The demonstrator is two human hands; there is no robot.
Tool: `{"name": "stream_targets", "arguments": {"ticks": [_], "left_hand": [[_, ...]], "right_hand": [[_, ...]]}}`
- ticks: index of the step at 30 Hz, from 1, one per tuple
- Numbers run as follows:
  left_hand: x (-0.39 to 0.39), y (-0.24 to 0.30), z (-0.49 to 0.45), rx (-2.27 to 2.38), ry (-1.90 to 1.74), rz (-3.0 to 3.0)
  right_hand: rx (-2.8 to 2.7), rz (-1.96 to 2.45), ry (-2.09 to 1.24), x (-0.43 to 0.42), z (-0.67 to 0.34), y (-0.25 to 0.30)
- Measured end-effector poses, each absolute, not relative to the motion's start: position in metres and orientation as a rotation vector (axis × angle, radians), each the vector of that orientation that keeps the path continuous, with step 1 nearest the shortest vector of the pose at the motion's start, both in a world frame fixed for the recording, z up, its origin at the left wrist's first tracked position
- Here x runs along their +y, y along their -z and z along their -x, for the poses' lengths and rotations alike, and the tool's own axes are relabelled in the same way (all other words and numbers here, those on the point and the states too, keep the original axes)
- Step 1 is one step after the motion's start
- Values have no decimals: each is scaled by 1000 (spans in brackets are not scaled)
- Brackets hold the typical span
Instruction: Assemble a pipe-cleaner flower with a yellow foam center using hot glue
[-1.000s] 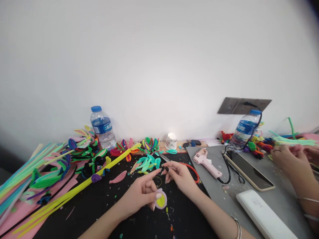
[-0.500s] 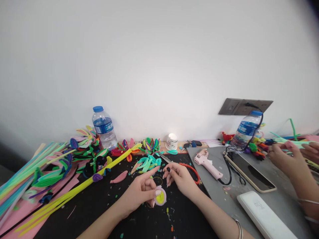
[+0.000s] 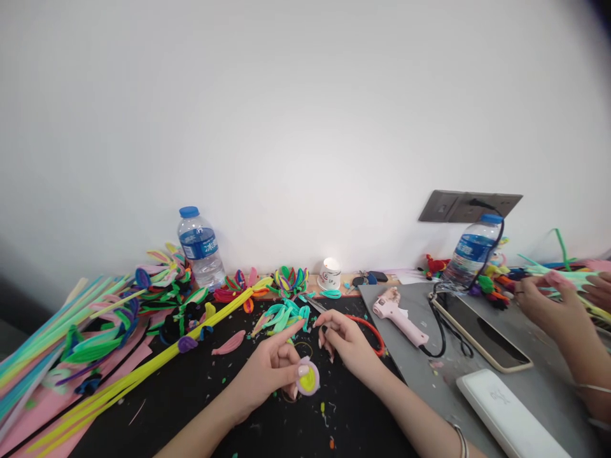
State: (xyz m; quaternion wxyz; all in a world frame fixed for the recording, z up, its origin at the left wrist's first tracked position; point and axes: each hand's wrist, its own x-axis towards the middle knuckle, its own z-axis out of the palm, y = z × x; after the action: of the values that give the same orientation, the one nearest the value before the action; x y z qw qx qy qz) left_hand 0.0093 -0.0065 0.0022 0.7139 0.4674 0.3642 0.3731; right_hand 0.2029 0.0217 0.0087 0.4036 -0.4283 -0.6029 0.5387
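Note:
My left hand (image 3: 279, 364) is closed, pinching a round fuzzy disc (image 3: 308, 379) with a yellow middle and a pale lilac rim between thumb and fingers; its index finger points forward. Close on the right, my right hand (image 3: 346, 340) has loosely bent fingers spread apart, and nothing shows in them. Partly behind that hand lie scissors with orange-red handles (image 3: 375, 334), their blades pointing toward a pile of turquoise pipe-cleaner petals (image 3: 284, 315). A single pink petal (image 3: 229, 343) rests on the black mat (image 3: 191, 407), left of my left hand.
Yellow pipe cleaners (image 3: 157, 366) and other coloured bundles cover the left side. Water bottles (image 3: 200, 251) stand by the wall, with a paper cup (image 3: 330, 273) between. At right are a pink glue gun (image 3: 400, 318), phone (image 3: 482, 331), white case (image 3: 508, 413) and another person's hand (image 3: 548, 302).
My right hand's fingers have loosened and spread slightly. My left hand keeps the disc in almost the same place, and the view has shifted a little.

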Motion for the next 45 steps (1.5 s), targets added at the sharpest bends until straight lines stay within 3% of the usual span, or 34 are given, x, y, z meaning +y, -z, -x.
{"name": "stream_targets", "arguments": {"ticks": [15,36,40,45], "left_hand": [[-4,-6,-9,837,-891,-1040],[0,0,-10,924,-1092,-1167],[0,-3,-10,968,-1087,-1172],[1,-4,-10,1000,-1109,-1176]], "right_hand": [[-1587,1094,-1282,17,-206,-11],[-2006,1206,-587,23,-213,-9],[-2017,1408,-340,28,-226,-17],[-1944,1880,222,36,-255,-31]]}}
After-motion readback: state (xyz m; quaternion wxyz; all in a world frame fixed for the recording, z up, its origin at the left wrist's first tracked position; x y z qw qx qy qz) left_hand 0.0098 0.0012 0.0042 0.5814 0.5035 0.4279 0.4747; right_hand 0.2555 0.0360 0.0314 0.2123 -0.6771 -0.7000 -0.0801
